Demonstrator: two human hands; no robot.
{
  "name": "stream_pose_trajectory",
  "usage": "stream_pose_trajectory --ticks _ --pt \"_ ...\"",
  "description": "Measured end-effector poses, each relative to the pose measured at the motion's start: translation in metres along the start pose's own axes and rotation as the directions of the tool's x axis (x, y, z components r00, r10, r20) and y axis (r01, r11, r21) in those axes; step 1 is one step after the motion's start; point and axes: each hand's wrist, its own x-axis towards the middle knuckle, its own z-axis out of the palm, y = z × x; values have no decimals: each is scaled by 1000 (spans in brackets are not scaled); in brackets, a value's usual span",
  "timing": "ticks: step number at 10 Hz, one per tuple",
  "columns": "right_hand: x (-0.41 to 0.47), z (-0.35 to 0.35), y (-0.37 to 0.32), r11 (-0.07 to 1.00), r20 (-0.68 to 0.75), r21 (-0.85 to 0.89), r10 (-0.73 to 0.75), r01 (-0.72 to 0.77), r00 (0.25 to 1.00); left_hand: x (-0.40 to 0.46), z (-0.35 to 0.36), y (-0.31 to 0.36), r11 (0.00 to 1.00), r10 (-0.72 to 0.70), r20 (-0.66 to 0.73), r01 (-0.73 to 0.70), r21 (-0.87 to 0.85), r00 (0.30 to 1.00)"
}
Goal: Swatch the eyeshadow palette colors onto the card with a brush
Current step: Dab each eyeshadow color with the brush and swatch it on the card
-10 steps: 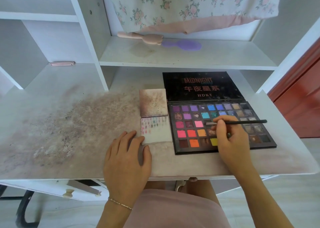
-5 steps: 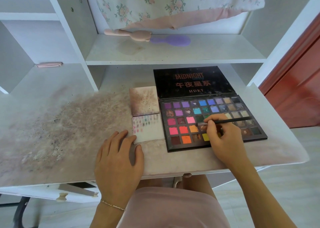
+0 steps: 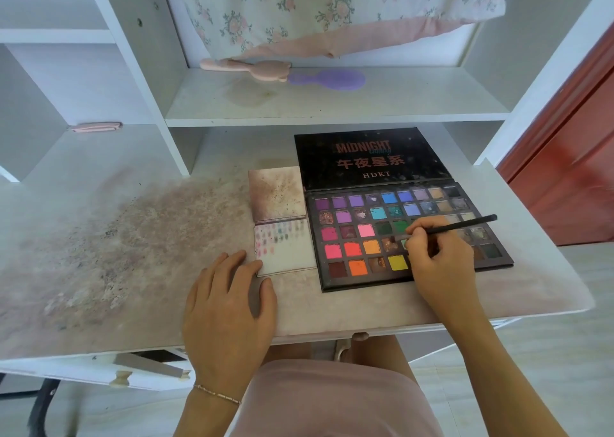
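Nearest the camera, the left hand [image 3: 229, 307] is laid flat on the stained desk [image 3: 99, 253], its fingers straight and holding nothing, the fingertips touching the near left corner of the card [image 3: 289, 257], on which rows of small swatches are seen. Just right of the card, the brush [image 3: 458, 226] is pinched in the curled fingers of the right hand [image 3: 442, 263], its tip lowered to a pan in the open eyeshadow palette [image 3: 352, 280]. Farther back, a pink brush [image 3: 246, 68] and a purple hairbrush [image 3: 327, 79] are seen lying on the shelf [image 3: 398, 104].

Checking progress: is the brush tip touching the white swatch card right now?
No, the thin black brush in the right hand points into the open eyeshadow palette, not the card.
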Motion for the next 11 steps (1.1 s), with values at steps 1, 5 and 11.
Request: stream_pose_trajectory --ticks 1,5,11 --pt "0 0 -2 1000 38 -23 -21 22 999 0 0 0 1000 1 2 -1 -3 1000" --pt "0 -1 -1 999 -20 -5 31 -32 999 1 1 -1 1000 9 -24 -9 10 1000" --pt "-7 80 -60 980 262 200 -55 1 964 1 3 0 1000 29 -87 -28 11 996"
